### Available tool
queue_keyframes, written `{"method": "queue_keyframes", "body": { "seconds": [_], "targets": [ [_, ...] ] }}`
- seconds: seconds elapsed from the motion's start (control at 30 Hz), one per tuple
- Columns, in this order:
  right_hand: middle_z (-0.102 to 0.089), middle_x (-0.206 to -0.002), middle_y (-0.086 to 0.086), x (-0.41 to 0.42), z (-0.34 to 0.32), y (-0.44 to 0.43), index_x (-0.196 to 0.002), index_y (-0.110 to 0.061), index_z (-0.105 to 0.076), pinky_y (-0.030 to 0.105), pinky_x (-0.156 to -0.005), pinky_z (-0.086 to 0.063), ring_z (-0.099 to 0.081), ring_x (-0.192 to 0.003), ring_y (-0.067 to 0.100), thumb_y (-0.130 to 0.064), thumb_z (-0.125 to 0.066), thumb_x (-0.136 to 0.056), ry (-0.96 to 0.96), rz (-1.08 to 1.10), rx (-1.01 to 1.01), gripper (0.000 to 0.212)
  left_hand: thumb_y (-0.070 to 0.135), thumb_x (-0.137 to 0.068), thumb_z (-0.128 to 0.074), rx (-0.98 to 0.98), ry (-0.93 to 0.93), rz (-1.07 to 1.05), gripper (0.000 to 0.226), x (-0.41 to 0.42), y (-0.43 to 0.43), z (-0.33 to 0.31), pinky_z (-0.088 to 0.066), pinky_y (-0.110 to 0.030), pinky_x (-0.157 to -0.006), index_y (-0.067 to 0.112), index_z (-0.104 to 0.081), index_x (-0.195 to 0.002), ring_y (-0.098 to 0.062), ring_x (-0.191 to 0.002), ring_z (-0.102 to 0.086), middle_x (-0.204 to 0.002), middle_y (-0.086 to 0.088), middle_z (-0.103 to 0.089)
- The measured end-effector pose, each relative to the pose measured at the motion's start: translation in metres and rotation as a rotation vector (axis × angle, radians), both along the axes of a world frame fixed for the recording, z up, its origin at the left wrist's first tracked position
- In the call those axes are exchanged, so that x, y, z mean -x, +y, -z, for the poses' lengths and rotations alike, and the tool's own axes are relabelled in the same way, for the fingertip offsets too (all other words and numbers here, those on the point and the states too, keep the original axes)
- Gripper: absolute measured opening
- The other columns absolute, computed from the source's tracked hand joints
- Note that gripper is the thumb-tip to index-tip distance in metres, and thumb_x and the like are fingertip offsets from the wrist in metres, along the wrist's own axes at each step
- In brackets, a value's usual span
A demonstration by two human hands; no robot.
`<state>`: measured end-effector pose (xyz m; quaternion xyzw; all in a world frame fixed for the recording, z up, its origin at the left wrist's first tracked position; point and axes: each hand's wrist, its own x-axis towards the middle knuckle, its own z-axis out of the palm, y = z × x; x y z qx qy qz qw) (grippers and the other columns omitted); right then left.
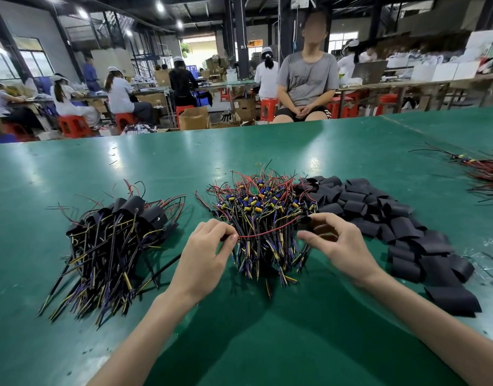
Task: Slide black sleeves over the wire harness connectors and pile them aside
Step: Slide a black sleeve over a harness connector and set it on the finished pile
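Note:
A heap of bare wire harnesses (263,210) with blue and yellow parts lies in the middle of the green table (156,168). My left hand (209,249) pinches the end of one harness, whose red and black wires (267,234) stretch to the right. My right hand (337,243) holds a black sleeve (309,221) at the other end of those wires, between thumb and fingers. To the right spreads a pile of loose black sleeves (393,224). On the left lies a pile of sleeved harnesses (114,235).
Another bundle of red and black wires (482,174) lies at the table's right edge. A small rubber band (258,164) sits beyond the middle heap. A person in a grey shirt (306,79) sits across the table; other workers sit at benches behind.

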<state>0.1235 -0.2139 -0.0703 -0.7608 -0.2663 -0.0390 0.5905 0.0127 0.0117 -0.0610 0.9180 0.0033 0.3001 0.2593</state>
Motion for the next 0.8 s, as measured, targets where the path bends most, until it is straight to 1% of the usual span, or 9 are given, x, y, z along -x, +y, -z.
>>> {"method": "queue_keyframes", "body": {
  "seconds": [0.07, 0.17, 0.3, 0.4, 0.47, 0.53, 0.63, 0.7, 0.8],
  "targets": [
    [-0.072, -0.088, 0.002, -0.002, -0.006, -0.001, -0.095, -0.019, -0.068, 0.025, -0.082, -0.051, -0.065, -0.084, 0.017, -0.036, -0.076, -0.061, 0.156, -0.067, -0.161, 0.038, 0.016, -0.094, -0.058, -0.075, -0.006, -0.015, 0.008, 0.000, 0.000, 0.000, -0.040, -0.027, -0.081, 0.015, -0.061, -0.086, -0.014, -0.085, -0.049, -0.085, 0.012, -0.054],
    [-0.069, -0.101, 0.002, 0.000, -0.022, -0.007, -0.098, -0.019, -0.067, 0.036, -0.092, -0.048, -0.062, -0.095, 0.018, -0.030, -0.075, -0.067, 0.025, -0.088, -0.186, 0.034, 0.016, -0.092, -0.060, -0.191, -0.006, -0.036, 0.007, 0.002, -0.002, -0.001, -0.042, -0.035, -0.080, 0.014, -0.062, -0.086, -0.018, -0.084, -0.051, -0.085, 0.007, -0.057],
    [-0.061, -0.118, -0.005, 0.018, -0.036, -0.005, -0.100, -0.018, -0.069, 0.029, -0.103, -0.036, -0.051, -0.117, 0.015, -0.037, -0.076, -0.073, -0.430, -0.222, 0.132, 0.034, 0.016, -0.092, -0.061, -0.235, -0.021, -0.011, 0.007, 0.004, -0.010, -0.004, -0.040, -0.034, -0.078, 0.014, -0.062, -0.086, -0.019, -0.082, -0.051, -0.085, 0.005, -0.057],
    [-0.062, -0.121, -0.002, 0.036, -0.029, 0.011, -0.100, -0.018, -0.070, 0.044, -0.111, -0.028, -0.049, -0.123, 0.019, -0.041, -0.073, -0.075, -0.761, -0.241, 0.467, 0.035, 0.019, -0.092, -0.057, -0.209, -0.040, 0.049, 0.009, 0.005, -0.018, -0.004, -0.037, -0.031, -0.077, 0.014, -0.061, -0.085, -0.017, -0.081, -0.050, -0.084, 0.005, -0.057],
    [-0.064, -0.118, -0.003, 0.043, -0.020, 0.015, -0.099, -0.019, -0.069, 0.057, -0.112, -0.020, -0.050, -0.124, 0.020, -0.043, -0.072, -0.076, -0.876, -0.214, 0.672, 0.034, 0.021, -0.091, -0.053, -0.139, -0.033, 0.079, 0.012, 0.005, -0.019, -0.004, -0.039, -0.033, -0.078, 0.014, -0.060, -0.084, -0.017, -0.081, -0.049, -0.083, 0.007, -0.055],
    [-0.065, -0.112, -0.008, 0.041, -0.014, 0.012, -0.100, -0.021, -0.068, 0.066, -0.110, -0.010, -0.051, -0.122, 0.016, -0.046, -0.068, -0.079, -0.890, -0.183, 0.840, 0.033, 0.020, -0.091, -0.053, -0.050, -0.030, 0.090, 0.011, 0.004, -0.017, -0.005, -0.040, -0.033, -0.079, 0.015, -0.059, -0.084, -0.015, -0.082, -0.048, -0.082, 0.011, -0.052],
    [-0.059, -0.105, -0.014, 0.034, -0.010, 0.007, -0.108, -0.024, -0.062, 0.059, -0.113, 0.005, -0.049, -0.115, 0.007, -0.051, -0.057, -0.086, -0.727, -0.223, 0.855, 0.036, 0.015, -0.092, -0.056, 0.043, -0.036, 0.103, 0.010, 0.003, -0.014, -0.004, -0.040, -0.032, -0.080, 0.017, -0.059, -0.083, -0.012, -0.085, -0.047, -0.083, 0.014, -0.053],
    [-0.057, -0.104, -0.013, 0.031, -0.009, 0.007, -0.108, -0.022, -0.060, 0.052, -0.116, 0.002, -0.051, -0.110, 0.006, -0.051, -0.058, -0.086, -0.659, -0.250, 0.773, 0.037, 0.019, -0.091, -0.056, -0.048, -0.073, 0.062, 0.010, 0.003, -0.014, -0.002, -0.040, -0.034, -0.085, 0.016, -0.063, -0.083, -0.012, -0.093, -0.047, -0.089, 0.011, -0.058],
    [-0.057, -0.106, -0.013, 0.032, -0.008, 0.008, -0.108, -0.021, -0.059, 0.044, -0.117, -0.002, -0.051, -0.110, 0.004, -0.048, -0.060, -0.086, -0.653, -0.265, 0.705, 0.035, 0.026, -0.090, -0.056, -0.339, -0.142, 0.028, 0.015, 0.003, -0.014, -0.002, -0.035, -0.038, -0.095, 0.019, -0.069, -0.092, -0.015, -0.108, -0.050, -0.106, 0.008, -0.064]
  ]
}}
